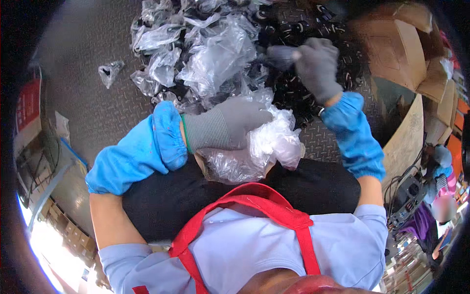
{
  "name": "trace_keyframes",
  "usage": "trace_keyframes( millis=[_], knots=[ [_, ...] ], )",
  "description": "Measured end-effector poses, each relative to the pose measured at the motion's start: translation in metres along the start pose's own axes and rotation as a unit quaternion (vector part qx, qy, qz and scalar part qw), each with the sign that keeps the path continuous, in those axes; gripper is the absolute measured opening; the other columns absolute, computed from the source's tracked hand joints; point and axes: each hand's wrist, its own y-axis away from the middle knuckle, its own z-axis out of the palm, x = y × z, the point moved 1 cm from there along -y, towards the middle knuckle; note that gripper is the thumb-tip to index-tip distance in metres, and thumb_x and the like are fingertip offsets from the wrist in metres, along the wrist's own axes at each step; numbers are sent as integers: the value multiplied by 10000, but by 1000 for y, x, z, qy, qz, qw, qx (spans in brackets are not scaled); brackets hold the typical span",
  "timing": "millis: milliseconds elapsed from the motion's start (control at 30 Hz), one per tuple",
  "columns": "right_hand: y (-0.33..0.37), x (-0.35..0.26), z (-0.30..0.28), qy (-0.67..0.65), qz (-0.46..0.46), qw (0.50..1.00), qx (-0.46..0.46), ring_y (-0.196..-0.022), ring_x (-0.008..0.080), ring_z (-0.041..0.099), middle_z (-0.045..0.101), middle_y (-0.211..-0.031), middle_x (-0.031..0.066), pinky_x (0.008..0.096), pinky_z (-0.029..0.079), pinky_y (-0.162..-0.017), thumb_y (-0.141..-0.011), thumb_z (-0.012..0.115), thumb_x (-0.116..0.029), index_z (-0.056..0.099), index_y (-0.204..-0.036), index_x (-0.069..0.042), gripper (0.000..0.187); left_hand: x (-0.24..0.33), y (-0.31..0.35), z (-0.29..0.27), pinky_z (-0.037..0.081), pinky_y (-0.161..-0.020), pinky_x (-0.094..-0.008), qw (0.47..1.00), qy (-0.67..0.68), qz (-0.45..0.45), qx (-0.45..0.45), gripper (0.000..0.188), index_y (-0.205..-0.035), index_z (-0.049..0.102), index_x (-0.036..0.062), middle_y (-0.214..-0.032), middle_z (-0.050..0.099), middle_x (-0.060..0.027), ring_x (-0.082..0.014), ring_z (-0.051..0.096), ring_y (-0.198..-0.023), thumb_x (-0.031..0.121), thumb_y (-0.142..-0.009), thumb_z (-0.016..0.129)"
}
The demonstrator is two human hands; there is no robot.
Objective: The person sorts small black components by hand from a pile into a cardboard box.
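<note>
- seen from above, two gray-gloved hands with blue sleeve covers over a dark diamond-plate floor.
- left hand (pixel 230 128) curled down onto a bunch of crumpled clear plastic bags (pixel 267 147) at the lap, fingers closed over its top.
- right hand (pixel 317 66) farther out, up and to the right, closed around a blurred dark item (pixel 280 56) jutting leftward from the fist; exact kind unclear.
- heap of clear bags and black parts (pixel 215 54) directly ahead, nearer the right hand than the left.
- cardboard boxes (pixel 399 49) off to the right.
</note>
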Motion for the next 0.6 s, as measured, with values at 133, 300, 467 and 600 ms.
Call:
trace_keyframes(
  millis=[133, 300, 467, 600],
  knots=[
    [6, 14, -58, -68, 0, 992, 106, -799, 314, 561, 584, -832, 102, 417, 446, -719, -793, 662, -181, 616, -733, -43, 157, -2, -7, -16, 496, -843, -440, 999, 25, -2, 42, 475, -1096, 570, 44, -1077, 580, -164, -358, 593, -1011, 137, -650, 700],
    [22, 18, -50, -420, 153, 894, -39, -832, 178, 585, 623, -885, 80, 315, 473, -748, -873, 627, -157, 629, -947, -11, 164, -10, -23, -49, 439, -969, -372, 982, 15, 82, 167, 450, -1225, 565, 64, -1262, 544, -137, -263, 521, -1172, 245, -829, 682],
    [-1, -28, -89, -637, 70, 751, -160, -911, 107, 558, 634, -964, 40, 277, 467, -819, -885, 588, -110, 611, -1059, 6, 210, -1, -26, -72, 431, -967, -345, 956, 225, -21, 187, 399, -1185, 599, 51, -1152, 639, -93, -188, 579, -1084, 187, -830, 721],
    [-36, -5, -103, -590, 11, 797, -125, -947, 114, 562, 636, -972, 46, 274, 466, -841, -888, 603, -122, 602, -1085, 0, 231, 35, -20, -123, 452, -949, -329, 981, 12, -76, 179, 397, -1215, 587, 48, -1177, 641, -73, -167, 584, -1079, 160, -849, 693]
  ],
)
